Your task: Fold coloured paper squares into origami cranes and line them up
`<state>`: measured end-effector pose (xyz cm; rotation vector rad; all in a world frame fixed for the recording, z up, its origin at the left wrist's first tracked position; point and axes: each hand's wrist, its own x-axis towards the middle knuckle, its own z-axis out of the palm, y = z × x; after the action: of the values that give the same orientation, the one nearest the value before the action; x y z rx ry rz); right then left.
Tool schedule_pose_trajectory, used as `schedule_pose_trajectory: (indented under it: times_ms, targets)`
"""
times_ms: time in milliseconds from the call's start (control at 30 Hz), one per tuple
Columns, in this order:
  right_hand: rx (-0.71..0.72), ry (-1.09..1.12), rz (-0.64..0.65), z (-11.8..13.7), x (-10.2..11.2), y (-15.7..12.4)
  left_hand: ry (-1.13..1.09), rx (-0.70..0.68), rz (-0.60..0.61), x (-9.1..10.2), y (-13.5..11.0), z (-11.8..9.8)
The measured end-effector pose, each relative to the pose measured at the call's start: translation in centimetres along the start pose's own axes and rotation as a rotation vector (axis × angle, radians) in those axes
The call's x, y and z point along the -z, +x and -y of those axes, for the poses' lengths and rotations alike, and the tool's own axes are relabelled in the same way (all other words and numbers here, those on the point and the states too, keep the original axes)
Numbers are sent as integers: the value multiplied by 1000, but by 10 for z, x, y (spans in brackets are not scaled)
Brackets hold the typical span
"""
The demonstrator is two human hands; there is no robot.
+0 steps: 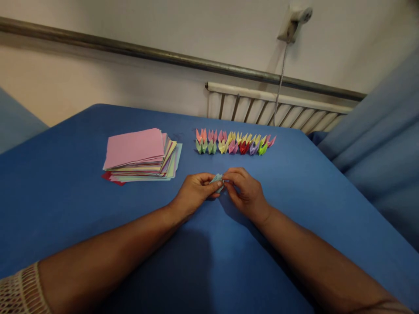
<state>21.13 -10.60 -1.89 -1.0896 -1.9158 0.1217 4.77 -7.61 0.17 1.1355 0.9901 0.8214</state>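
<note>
Pale-blue folded paper (216, 178) is pinched in the left hand (195, 192). The right hand (246, 193) pinches its edge. Paper figures (223, 147) stand beyond.

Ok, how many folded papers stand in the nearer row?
7, left to right: first green piece, second green piece, yellow piece, pink piece, red piece, lilac piece, lime piece. None looks hidden.
</note>
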Motion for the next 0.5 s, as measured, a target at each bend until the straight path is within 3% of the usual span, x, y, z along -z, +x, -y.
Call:
schedule_pose_trajectory:
  times_ms: [500]
  targets:
    - [-22,12,-89,6,-3,-2,-109,13,-7,0,0,1]
